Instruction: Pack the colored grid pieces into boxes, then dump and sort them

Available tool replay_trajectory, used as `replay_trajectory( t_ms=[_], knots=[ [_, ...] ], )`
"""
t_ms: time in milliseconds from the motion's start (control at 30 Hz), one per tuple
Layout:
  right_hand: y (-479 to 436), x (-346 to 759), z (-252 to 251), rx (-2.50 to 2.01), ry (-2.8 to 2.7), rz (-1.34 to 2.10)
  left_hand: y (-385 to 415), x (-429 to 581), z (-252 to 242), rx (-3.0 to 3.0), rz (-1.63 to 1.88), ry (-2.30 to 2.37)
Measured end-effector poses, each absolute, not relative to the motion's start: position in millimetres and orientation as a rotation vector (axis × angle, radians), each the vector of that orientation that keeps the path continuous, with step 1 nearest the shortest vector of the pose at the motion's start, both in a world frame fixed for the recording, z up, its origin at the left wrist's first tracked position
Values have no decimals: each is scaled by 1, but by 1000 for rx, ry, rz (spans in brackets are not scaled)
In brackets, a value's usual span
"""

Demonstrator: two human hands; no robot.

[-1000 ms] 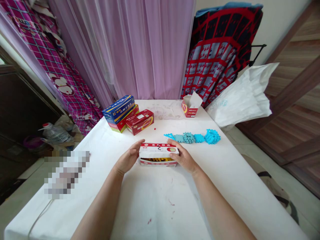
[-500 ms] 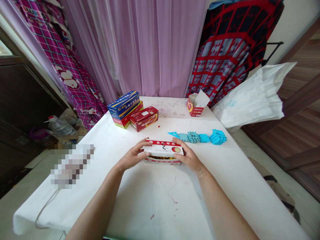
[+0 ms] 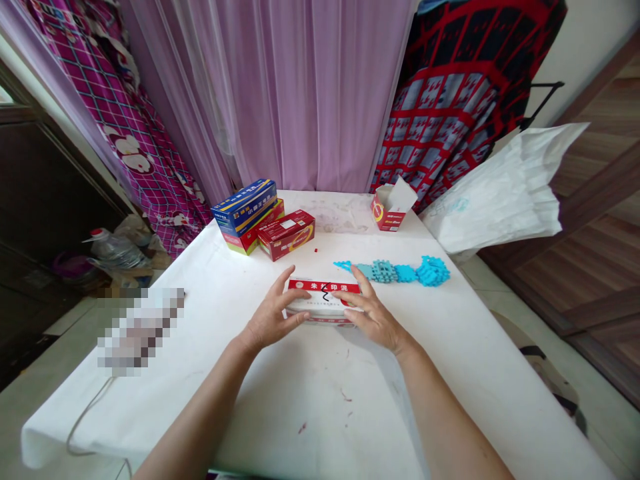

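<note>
A red and white cardboard box [image 3: 320, 303] with Chinese lettering and a black squiggle lies in front of me on the table, its lid down. At its left end is my left hand [image 3: 275, 313], fingers spread, with fingertips on the lid and the thumb at the front edge. My right hand [image 3: 375, 313] rests on the right end in the same manner, fingers apart on the top and thumb by the front. What the box contains is hidden under the lid.
Blue building pieces [image 3: 400, 272] lie joined behind the box. A blue box [image 3: 247, 207] is stacked at back left beside a dark red box [image 3: 287, 235]. An opened red box [image 3: 389, 208] stands back right, near a white bag [image 3: 495, 193]. A cable [image 3: 83, 417] trails off the left.
The lid has come down over the front gap, where yellow contents showed before. My fingers have spread and shifted over the top of the box.
</note>
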State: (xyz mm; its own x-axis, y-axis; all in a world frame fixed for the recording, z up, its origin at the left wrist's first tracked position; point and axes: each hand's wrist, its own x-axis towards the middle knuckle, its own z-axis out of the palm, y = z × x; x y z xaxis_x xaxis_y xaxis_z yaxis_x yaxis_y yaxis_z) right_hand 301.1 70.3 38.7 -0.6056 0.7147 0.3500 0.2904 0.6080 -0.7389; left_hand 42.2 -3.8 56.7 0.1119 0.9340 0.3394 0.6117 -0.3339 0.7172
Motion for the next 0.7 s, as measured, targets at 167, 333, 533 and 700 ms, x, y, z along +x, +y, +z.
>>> replay_trajectory(
  t_ms=[167,333,533,700],
  knots=[
    [58,301,41,-774,-2322,461,-5,50,60,2325,828,1581],
    [55,296,32,-797,-2302,335,-5,53,58,2363,765,1582],
    [55,295,21,-797,-2106,317,15,43,65,2329,724,1532],
    [62,305,17,-955,-1834,389,26,42,77,2447,496,1515]
  ],
)
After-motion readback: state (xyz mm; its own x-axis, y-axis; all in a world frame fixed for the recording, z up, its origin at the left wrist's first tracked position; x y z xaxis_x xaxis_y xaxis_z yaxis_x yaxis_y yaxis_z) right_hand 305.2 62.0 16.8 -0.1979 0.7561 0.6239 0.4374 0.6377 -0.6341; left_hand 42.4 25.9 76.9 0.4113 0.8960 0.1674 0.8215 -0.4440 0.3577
